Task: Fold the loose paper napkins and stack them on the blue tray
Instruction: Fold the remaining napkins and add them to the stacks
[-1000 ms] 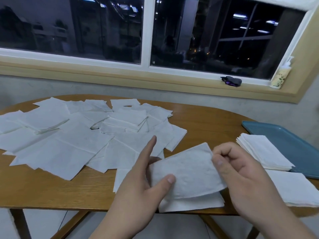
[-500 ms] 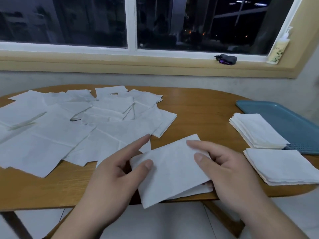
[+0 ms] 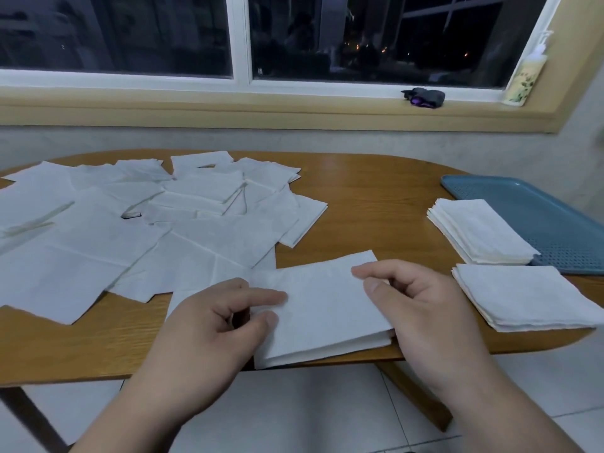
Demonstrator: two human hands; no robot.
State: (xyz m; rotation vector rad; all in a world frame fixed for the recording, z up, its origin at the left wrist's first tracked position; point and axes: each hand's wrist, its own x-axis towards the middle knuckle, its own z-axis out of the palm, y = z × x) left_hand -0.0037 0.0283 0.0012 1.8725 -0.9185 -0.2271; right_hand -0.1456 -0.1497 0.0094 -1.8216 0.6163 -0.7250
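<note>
Currently held: folded napkin (image 3: 323, 305), a white double layer lying flat at the near edge of the bench (image 3: 369, 204), its front corner just past the rim.
Left hand (image 3: 209, 331): thumb and forefinger curled, pinching the napkin's left edge.
Right hand (image 3: 421, 308): fingers curled, gripping the napkin's right edge, thumb on top.
Loose napkins (image 3: 130, 230): an overlapping spread across the left half of the bench.
Blue tray (image 3: 536, 217): far right of the bench.
First stack (image 3: 480, 233): folded napkins, partly over the tray's left rim.
Second stack (image 3: 523, 295): on the bench, just in front of the tray.
Window sill: bottle (image 3: 523, 80) and small dark object (image 3: 425, 97).
</note>
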